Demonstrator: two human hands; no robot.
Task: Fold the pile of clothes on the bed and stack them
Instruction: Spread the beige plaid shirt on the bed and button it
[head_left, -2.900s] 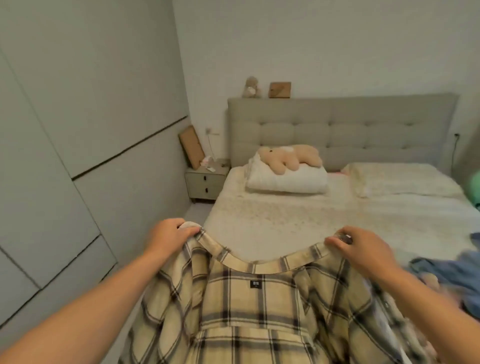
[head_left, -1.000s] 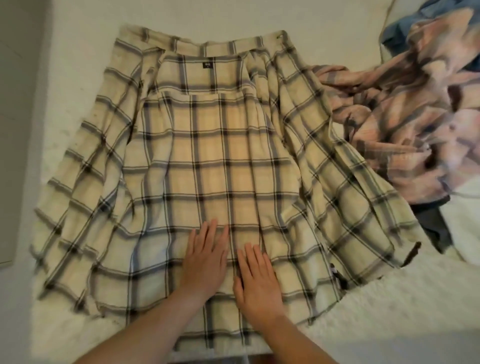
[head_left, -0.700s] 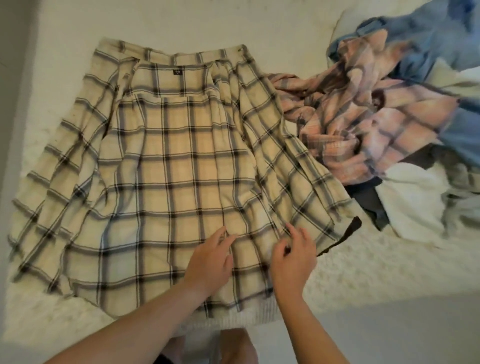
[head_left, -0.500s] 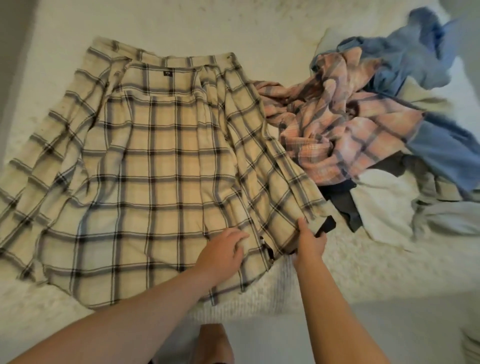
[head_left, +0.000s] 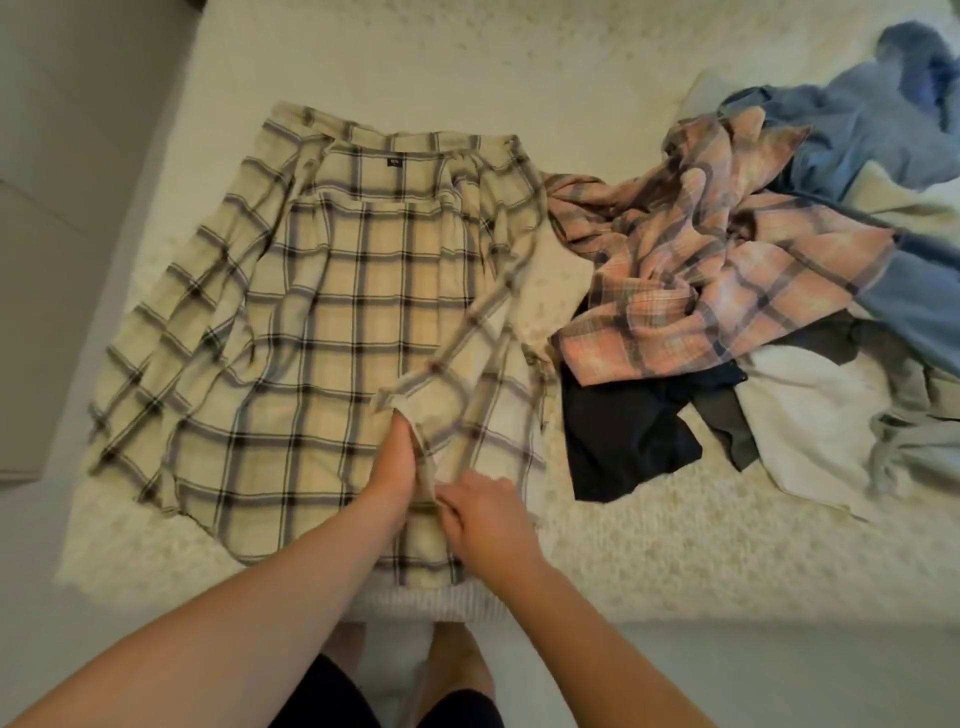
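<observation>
Cream black-check flannel shirt (head_left: 332, 332) spread collar at 12, right front panel pulled inward, left hand (head_left: 393, 467) & right hand (head_left: 485, 512) pinching its edge, fuzzy white bedcover (head_left: 675, 525), mixed clothes pile (head_left: 753, 291) at 3, grey floor (head_left: 779, 675) at 6.

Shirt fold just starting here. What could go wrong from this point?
Right panel looks bunched and diagonal as both hands, left and right, pull it over; a crooked fold may set in. The pile lies close beside the shirt, so a sleeve could snag it.
</observation>
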